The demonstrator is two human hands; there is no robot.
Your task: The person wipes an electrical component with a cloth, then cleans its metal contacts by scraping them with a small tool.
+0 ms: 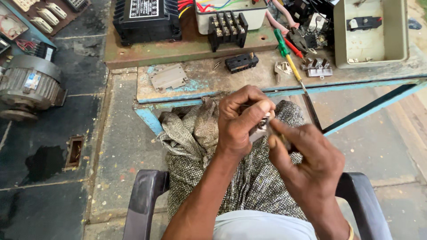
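A small pale metal part (pixel 265 124) sits pinched between both hands above the person's lap, mostly hidden by the fingers, so its exact kind cannot be told. The left hand (pixel 240 120) is curled tight around it, thumb laid across its top. The right hand (pixel 307 155) closes on it from the right, forefinger and thumb pressed to its near edge. Under the hands lies a speckled grey-green cloth (pixel 200 133) draped over the knees, and the person sits in a dark plastic chair (pixel 144 200).

Just beyond the hands stands a worn metal workbench (pixel 200 86) with chipped blue paint. On it, a green-handled screwdriver (pixel 289 55) lies with its shaft pointing toward the hands, near a black terminal block (pixel 240 62) and a grey flat plate (pixel 168 78). Farther back are a larger black terminal strip (pixel 227 29) and a black ribbed box (pixel 146 18); at far right is an open beige enclosure (pixel 371 33). On the floor at left rests a grey electric motor (pixel 29 86).
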